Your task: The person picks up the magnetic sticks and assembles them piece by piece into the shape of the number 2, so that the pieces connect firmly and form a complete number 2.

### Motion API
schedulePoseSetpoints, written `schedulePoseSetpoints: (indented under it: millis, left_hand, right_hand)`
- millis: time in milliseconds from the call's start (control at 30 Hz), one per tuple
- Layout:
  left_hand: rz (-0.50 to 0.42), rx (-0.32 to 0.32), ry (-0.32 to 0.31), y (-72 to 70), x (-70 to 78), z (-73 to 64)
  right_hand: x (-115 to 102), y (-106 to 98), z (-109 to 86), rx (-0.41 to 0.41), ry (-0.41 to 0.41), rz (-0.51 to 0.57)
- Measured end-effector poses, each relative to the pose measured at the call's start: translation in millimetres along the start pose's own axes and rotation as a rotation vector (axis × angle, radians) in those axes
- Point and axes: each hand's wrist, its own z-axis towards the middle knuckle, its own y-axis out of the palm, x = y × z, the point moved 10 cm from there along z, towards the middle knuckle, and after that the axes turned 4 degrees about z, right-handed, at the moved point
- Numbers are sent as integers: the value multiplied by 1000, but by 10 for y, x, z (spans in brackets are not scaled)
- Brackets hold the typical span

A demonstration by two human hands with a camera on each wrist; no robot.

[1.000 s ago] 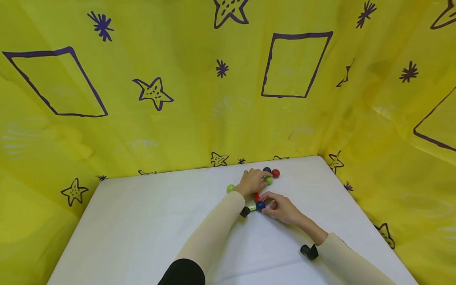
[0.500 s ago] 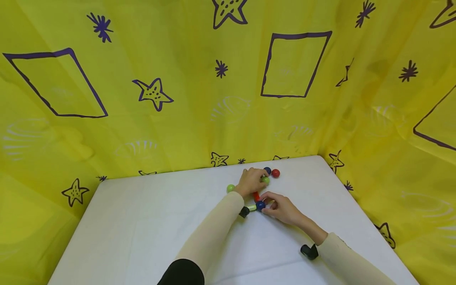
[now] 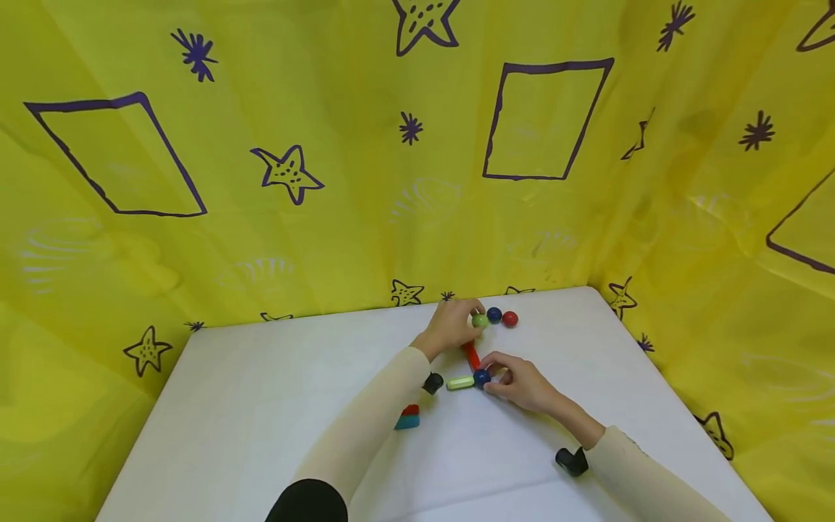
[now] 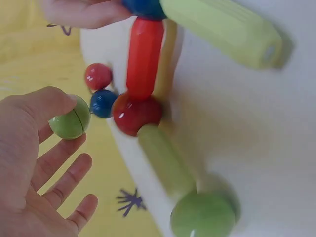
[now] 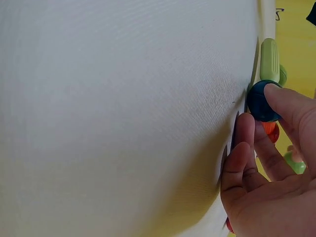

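My left hand (image 3: 450, 324) pinches a loose green ball (image 4: 71, 121) between thumb and index finger, its other fingers spread. My right hand (image 3: 522, 384) pinches a dark blue ball (image 5: 261, 103) that joins two magnetic sticks. One is a light green stick (image 3: 460, 383), its far end free; the other is a red stick (image 4: 143, 59). At the red stick's other end sits a red ball (image 4: 136, 113). From there a second green stick (image 4: 165, 160) runs to another green ball (image 4: 202, 217), which the left hand and forearm hide in the head view.
Just right of the left hand, a loose blue ball (image 3: 494, 315) and red ball (image 3: 510, 319) lie near the back edge of the white table (image 3: 274, 406). Red and teal pieces (image 3: 407, 417) lie partly behind the left forearm. A yellow cloth (image 3: 346, 239) hangs around the table.
My left hand has drawn left with the green ball, apart from the loose blue and red balls. Its forearm uncovers the light green stick and the red and teal pieces. My right hand stays put.
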Motion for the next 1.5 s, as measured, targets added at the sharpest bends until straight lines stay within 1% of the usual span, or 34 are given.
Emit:
schedulePoseSetpoints:
  millis: [133, 200, 267, 500, 700, 767, 833, 933, 1067, 1133, 1233, 1333, 1500]
  left_hand:
    - [-48, 14, 13, -159, -28, -108]
    - [-74, 23, 18, -219, -54, -178]
    - [-76, 34, 31, -264, -86, -255]
    - [-100, 92, 71, -351, -255, -585]
    - [-108, 129, 73, -393, -440, -827]
    - [-135, 129, 64, -390, -496, -898]
    - [-168, 112, 46, -361, -554, -964]
    - [-204, 64, 17, -283, -627, -1045]
    - [-213, -10, -11, -154, -713, -1121]
    - [-217, -37, -25, -102, -752, -1151]
    - [-241, -59, -44, -54, -799, -1184]
    - [-269, -70, -59, -36, -829, -1213]
    - [-281, -80, -70, -26, -865, -1245]
  right_hand:
    - [9, -12, 0, -4, 14, -12]
    - [5, -17, 2, -6, 12, -16]
    - [-1, -23, 1, -7, 12, -17]
    - [23, -40, 6, 3, 18, -44]
    - [35, -33, 37, 1, 13, -43]
    - [40, -35, 58, 6, 22, -48]
    - [38, -40, 83, 14, 29, -53]
    - [30, -48, 120, 26, 39, -63]
    - [24, -35, 172, 33, 48, -70]
    - [19, -24, 202, 35, 44, -73]
    - [17, -13, 243, 38, 43, -71]
    - [13, -8, 273, 38, 41, -70]
    - [2, 13, 308, 30, 43, -71]
